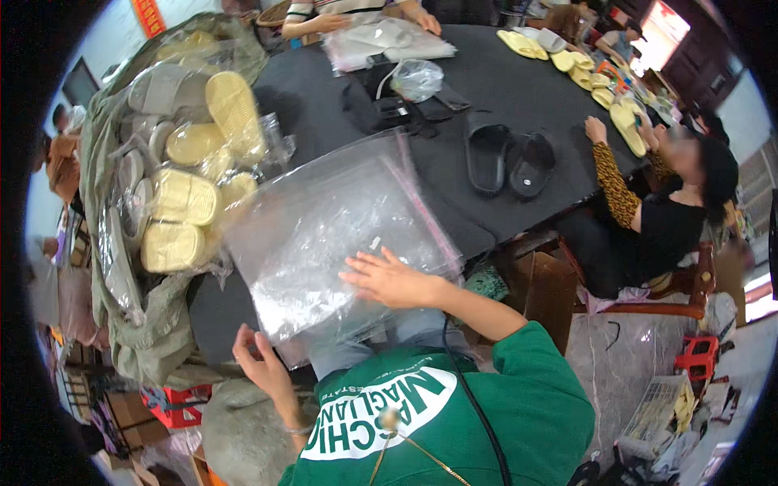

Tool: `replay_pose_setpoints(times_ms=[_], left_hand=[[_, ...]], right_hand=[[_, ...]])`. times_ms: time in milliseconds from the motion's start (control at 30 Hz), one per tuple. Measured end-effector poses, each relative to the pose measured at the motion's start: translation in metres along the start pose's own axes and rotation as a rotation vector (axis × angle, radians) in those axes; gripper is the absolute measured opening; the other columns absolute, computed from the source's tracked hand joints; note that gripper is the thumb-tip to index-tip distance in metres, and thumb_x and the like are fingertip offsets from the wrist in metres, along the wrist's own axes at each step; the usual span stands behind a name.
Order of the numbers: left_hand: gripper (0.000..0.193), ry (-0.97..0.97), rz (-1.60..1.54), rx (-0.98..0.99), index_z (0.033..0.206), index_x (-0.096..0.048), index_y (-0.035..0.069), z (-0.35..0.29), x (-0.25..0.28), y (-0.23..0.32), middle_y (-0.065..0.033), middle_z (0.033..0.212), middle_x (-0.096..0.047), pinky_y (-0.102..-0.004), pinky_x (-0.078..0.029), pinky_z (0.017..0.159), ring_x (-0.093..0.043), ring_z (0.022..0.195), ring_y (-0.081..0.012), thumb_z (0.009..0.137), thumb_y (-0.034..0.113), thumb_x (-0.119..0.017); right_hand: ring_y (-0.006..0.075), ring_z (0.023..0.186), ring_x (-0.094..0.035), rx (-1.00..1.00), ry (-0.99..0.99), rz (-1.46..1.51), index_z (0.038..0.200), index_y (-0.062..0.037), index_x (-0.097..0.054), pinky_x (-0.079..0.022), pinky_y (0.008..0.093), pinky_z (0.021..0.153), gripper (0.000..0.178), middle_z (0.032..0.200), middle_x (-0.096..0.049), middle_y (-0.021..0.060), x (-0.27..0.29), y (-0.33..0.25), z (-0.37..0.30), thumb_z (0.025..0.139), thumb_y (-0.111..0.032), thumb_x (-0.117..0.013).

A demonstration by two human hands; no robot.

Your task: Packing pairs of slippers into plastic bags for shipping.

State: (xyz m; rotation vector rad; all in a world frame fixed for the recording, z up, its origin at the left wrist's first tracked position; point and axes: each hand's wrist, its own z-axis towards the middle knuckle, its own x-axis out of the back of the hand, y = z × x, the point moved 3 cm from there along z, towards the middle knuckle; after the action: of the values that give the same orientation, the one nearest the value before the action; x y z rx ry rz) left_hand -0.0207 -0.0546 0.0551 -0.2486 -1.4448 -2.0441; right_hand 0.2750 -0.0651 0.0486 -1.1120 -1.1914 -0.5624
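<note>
A stack of large clear plastic bags (320, 206) lies on the black-covered table (304, 93) right in front of me. My right hand (391, 279) rests flat on the top bag with its fingers spread, near a small white scrap (375, 242). By the near left corner of the bags is my left hand (263, 368), its fingers loosely bent and apart, with nothing visible in them. Beyond the bags, to the right, stands a pair of black slide sandals (487, 162). At my left, yellow and grey slippers (185, 197) sit in clear plastic inside a big green sack (150, 332).
A row of yellow slippers (579, 71) lines the table's far right edge, where a co-worker (673, 194) sits. Another person's hands (331, 23) are at more clear bags (389, 42) across the table. A crumpled clear bag (417, 79) lies on dark items mid-table.
</note>
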Motion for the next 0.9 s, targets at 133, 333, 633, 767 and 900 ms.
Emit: replay_pose_setpoints(times_ms=[133,333,633,767,900], left_hand=[[0.029,0.07,-0.045,0.155,0.118,-0.053,-0.001,-0.048,0.008,-0.006,-0.0092,0.106,-0.054,-0.0282,-0.043,0.079,-0.051,0.093,-0.016,0.093,0.015,-0.055],[0.035,-0.064,-0.393,0.343,0.125,-0.047,-0.001,-0.057,-0.01,-0.017,-0.0103,0.111,-0.055,-0.0278,-0.046,0.081,-0.057,0.098,-0.0158,0.096,0.02,-0.051],[0.028,-0.172,-0.738,0.58,0.109,-0.048,-0.002,-0.037,-0.018,-0.015,-0.0103,0.1,-0.061,-0.0262,-0.05,0.068,-0.064,0.082,-0.0172,0.098,0.024,-0.047],[0.017,-0.171,-0.905,0.634,0.102,-0.049,0.0,-0.037,-0.021,-0.016,-0.0122,0.101,-0.062,-0.0296,-0.053,0.075,-0.065,0.091,-0.021,0.097,0.016,-0.046],[0.022,-0.147,-1.027,0.727,0.108,-0.047,-0.001,-0.035,-0.015,-0.005,-0.0147,0.109,-0.061,-0.0314,-0.053,0.079,-0.064,0.096,-0.0231,0.097,0.017,-0.045]], right_hand=[[0.0331,0.134,-0.033,0.025,0.016,0.114,0.138,-0.0104,-0.038,-0.027,0.0565,0.106,0.047,0.142,-0.038,0.0152,0.005,0.007,0.006,0.097,-0.032,-0.043],[0.03,0.132,-0.037,-0.035,0.005,0.376,0.139,-0.0079,-0.038,-0.026,0.0477,0.108,0.046,0.141,-0.041,0.015,0.025,0.011,0.007,0.1,-0.031,-0.036],[0.0302,0.129,-0.039,0.079,0.217,0.229,0.139,-0.01,-0.039,-0.026,0.0474,0.109,0.046,0.142,-0.04,0.0125,0.048,-0.024,0.006,0.093,-0.012,-0.044],[0.0302,0.13,-0.038,0.179,0.055,0.034,0.138,-0.0196,-0.042,-0.026,0.0528,0.108,0.053,0.144,-0.038,0.0089,0.03,-0.033,0.001,0.087,-0.006,-0.049],[0.0318,0.129,-0.038,0.165,-0.004,-0.033,0.135,-0.0236,-0.044,-0.025,0.057,0.107,0.053,0.143,-0.039,0.0085,0.016,-0.039,-0.001,0.086,-0.005,-0.051]])
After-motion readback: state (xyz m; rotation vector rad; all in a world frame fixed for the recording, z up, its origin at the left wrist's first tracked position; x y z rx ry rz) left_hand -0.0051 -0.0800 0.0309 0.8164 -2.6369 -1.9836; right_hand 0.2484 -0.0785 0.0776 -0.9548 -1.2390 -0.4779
